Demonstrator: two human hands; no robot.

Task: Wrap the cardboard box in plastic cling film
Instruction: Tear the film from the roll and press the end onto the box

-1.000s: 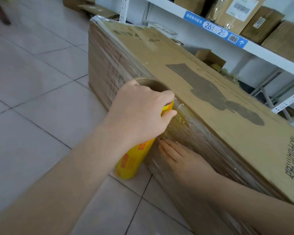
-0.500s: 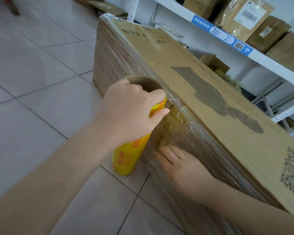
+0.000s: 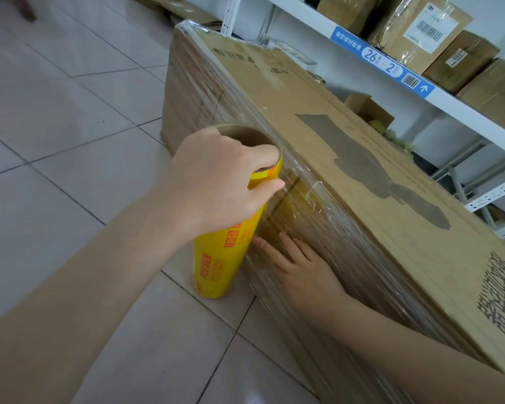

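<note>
Film roll (image 3: 216,258) near-upright beside box (image 3: 318,126), core up.

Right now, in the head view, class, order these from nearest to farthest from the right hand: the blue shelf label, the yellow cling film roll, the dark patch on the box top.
1. Yellow cling film roll: just left of the fingertips of the right hand.
2. Dark patch: higher up, on top of the box.
3. Blue shelf label: far back, upper right.

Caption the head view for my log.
Left hand grips yellow cling film roll beside the cardboard box; right hand presses flat on its wrapped side.
</note>
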